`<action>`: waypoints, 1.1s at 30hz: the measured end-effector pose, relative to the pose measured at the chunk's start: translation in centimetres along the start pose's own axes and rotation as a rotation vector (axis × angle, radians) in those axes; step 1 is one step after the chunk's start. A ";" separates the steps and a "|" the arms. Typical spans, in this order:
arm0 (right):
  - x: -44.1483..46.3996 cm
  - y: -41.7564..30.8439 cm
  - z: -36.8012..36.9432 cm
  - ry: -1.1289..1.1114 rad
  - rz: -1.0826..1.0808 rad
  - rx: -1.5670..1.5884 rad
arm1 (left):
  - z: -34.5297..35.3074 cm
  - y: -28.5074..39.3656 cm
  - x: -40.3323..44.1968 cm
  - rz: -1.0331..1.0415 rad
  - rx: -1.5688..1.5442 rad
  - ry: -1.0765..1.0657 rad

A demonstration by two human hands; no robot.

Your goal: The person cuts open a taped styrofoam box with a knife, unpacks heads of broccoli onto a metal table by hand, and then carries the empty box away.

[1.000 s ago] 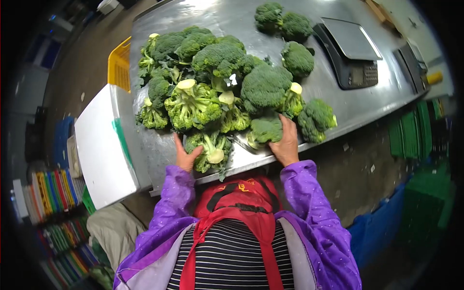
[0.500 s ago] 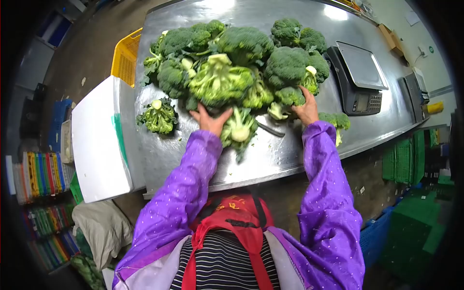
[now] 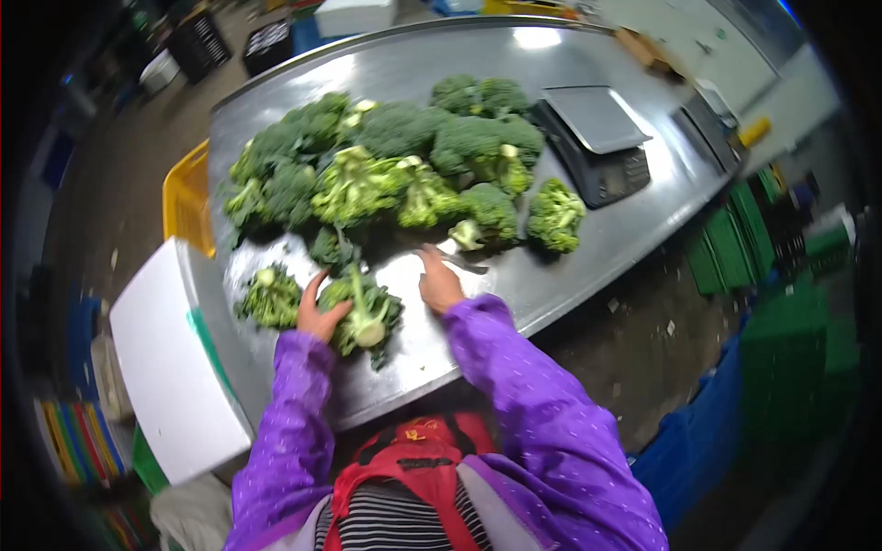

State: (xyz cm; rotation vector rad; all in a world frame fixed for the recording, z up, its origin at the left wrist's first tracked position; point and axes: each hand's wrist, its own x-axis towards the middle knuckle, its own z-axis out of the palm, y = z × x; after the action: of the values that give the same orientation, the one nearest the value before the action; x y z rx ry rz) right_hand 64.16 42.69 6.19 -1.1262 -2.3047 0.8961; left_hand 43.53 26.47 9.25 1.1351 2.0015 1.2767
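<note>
My left hand has its thumb and forefinger around the left side of a broccoli head, whose cut stem faces me. Another small broccoli head lies just left of that hand. My right hand is over the bare metal in front of the pile, fingers stretched forward and slightly blurred. Close by its fingertips is a knife-like tool, dark and narrow; whether they touch is unclear. Behind both hands spreads a heap of broccoli, with some heads stem-up. A single head sits at the right end.
A digital scale stands on the steel table to the right. Left of the table are a white foam box and a yellow crate. Green crates stand on the floor at right.
My view has turned and shifted. The left hand has brought the stem-forward broccoli head leftward, nearer the small one. My right hand has left the broccoli and moved left, toward the knife-like tool.
</note>
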 end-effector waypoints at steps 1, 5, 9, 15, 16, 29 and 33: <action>1.4 -0.4 1.5 0.009 0.049 -0.111 | -0.5 0.8 -0.9 -0.047 0.062 -0.036; 4.8 -2.4 3.5 -0.037 0.061 -0.481 | -2.5 1.3 -3.1 -0.027 0.054 -0.094; 5.5 -2.3 5.2 -0.083 0.107 -0.562 | -3.4 0.6 -5.4 -0.054 0.001 -0.105; 1.7 -3.7 -2.4 -0.274 0.017 -0.449 | -4.7 0.5 -10.5 -0.193 -0.073 0.076; 0.8 -3.9 -5.1 -0.273 -0.042 -0.392 | -5.1 0.2 -11.7 -0.232 -0.100 0.121; -13.8 1.9 -18.1 -0.133 0.373 1.266 | -16.3 -2.3 -27.7 -0.432 0.415 0.982; -17.2 -6.0 -7.8 -0.549 0.500 1.457 | -22.6 -9.7 -34.6 -0.585 0.427 1.296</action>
State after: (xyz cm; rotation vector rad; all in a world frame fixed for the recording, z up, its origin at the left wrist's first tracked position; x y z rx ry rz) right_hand 75.74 28.80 14.38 -0.7144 -0.9241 2.6285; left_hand 40.78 -15.91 9.54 -0.4229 3.2443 1.3869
